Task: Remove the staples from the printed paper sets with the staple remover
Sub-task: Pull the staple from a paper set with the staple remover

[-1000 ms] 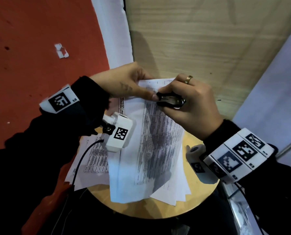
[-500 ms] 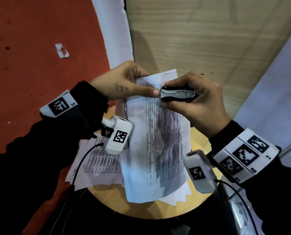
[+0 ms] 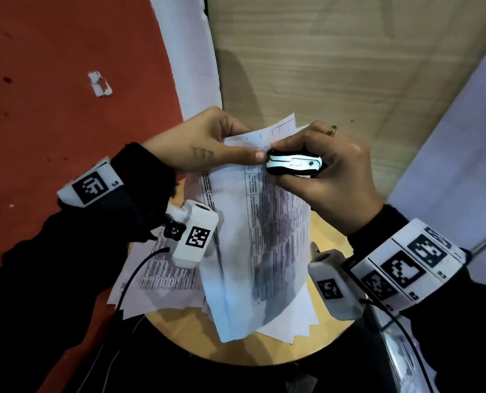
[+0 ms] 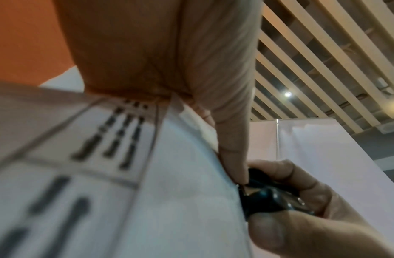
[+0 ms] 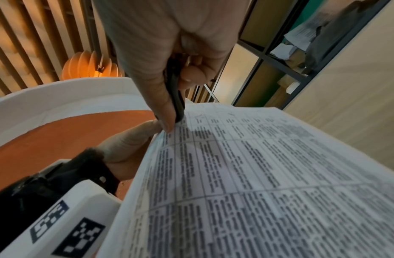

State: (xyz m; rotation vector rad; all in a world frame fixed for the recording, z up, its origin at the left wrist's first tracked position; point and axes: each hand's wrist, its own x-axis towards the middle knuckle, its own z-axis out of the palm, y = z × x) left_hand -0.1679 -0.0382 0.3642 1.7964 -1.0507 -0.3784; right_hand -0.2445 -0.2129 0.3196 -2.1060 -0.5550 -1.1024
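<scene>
I hold a printed paper set (image 3: 264,245) lifted above a small round wooden table (image 3: 329,245). My left hand (image 3: 207,146) pinches its top left corner, thumb on the printed side. My right hand (image 3: 329,171) grips a black and silver staple remover (image 3: 292,165) whose tip meets the paper's top edge beside my left thumb. The left wrist view has the remover (image 4: 266,197) pressed at the sheet's edge (image 4: 191,200). In the right wrist view the remover (image 5: 176,97) touches the top left of the paper (image 5: 257,174). No staple can be made out.
More printed sheets (image 3: 162,273) lie on the table under the lifted set. A torn paper scrap (image 3: 100,84) lies on the red floor at the left. A light wooden panel (image 3: 335,66) stands behind the table, and a pale wall (image 3: 457,154) at the right.
The remover turned in my right hand from edge-on to its flat silver side up. The paper set swung and rose slightly, and both hands stayed together at its top corner.
</scene>
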